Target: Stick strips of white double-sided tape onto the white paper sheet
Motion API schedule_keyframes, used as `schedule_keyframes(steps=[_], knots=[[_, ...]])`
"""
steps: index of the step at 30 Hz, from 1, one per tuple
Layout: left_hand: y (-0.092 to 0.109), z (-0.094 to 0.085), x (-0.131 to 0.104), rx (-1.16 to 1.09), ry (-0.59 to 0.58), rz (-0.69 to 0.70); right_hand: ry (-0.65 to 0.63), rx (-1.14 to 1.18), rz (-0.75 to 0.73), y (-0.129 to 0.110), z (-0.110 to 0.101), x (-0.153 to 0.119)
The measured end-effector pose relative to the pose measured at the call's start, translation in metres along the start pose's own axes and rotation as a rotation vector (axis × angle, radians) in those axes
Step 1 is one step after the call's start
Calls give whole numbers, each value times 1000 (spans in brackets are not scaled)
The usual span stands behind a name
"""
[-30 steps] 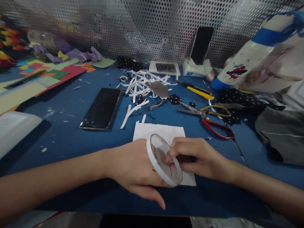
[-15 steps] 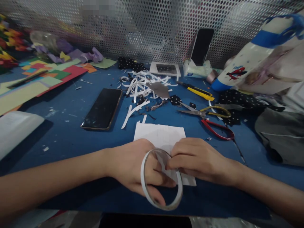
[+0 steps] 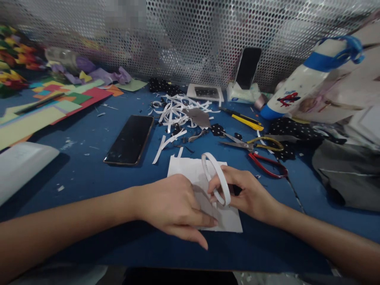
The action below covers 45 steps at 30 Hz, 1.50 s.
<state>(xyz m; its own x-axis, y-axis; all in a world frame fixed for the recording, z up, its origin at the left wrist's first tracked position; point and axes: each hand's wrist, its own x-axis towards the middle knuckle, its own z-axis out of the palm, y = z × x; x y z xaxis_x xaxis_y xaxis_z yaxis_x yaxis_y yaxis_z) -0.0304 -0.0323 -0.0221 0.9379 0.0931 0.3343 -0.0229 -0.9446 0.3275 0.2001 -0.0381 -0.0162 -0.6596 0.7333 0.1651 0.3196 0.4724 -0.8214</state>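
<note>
A white sheet (image 3: 227, 221) lies on the blue table near its front edge. My left hand (image 3: 178, 208) rests palm down on the sheet's left part, thumb and index finger stretched apart, holding nothing. Over the right half of the sheet, my right hand (image 3: 243, 192) has its fingers closed on a narrow white roll of tape (image 3: 224, 182), which stands tilted on edge above the paper. The roll partly hides the right fingertips.
Behind the sheet lie white paper strips (image 3: 175, 111), scissors (image 3: 249, 145) and a yellow cutter (image 3: 246, 120). A black phone (image 3: 130, 139) lies left. A bottle (image 3: 303, 79) leans at the right, near grey cloth (image 3: 347, 174). Coloured papers (image 3: 44, 122) spread at the far left.
The tape roll has gone from hanging around the left fingers to the right hand, farther up over the sheet. My right fingers have turned and spread around it. My left hand stays on the paper.
</note>
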Motion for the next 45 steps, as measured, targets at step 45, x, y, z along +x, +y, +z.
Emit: schedule_keyframes(steps=[45], knots=[[-3, -2, -2, 106, 8, -62, 95, -149, 93, 8, 4, 11]])
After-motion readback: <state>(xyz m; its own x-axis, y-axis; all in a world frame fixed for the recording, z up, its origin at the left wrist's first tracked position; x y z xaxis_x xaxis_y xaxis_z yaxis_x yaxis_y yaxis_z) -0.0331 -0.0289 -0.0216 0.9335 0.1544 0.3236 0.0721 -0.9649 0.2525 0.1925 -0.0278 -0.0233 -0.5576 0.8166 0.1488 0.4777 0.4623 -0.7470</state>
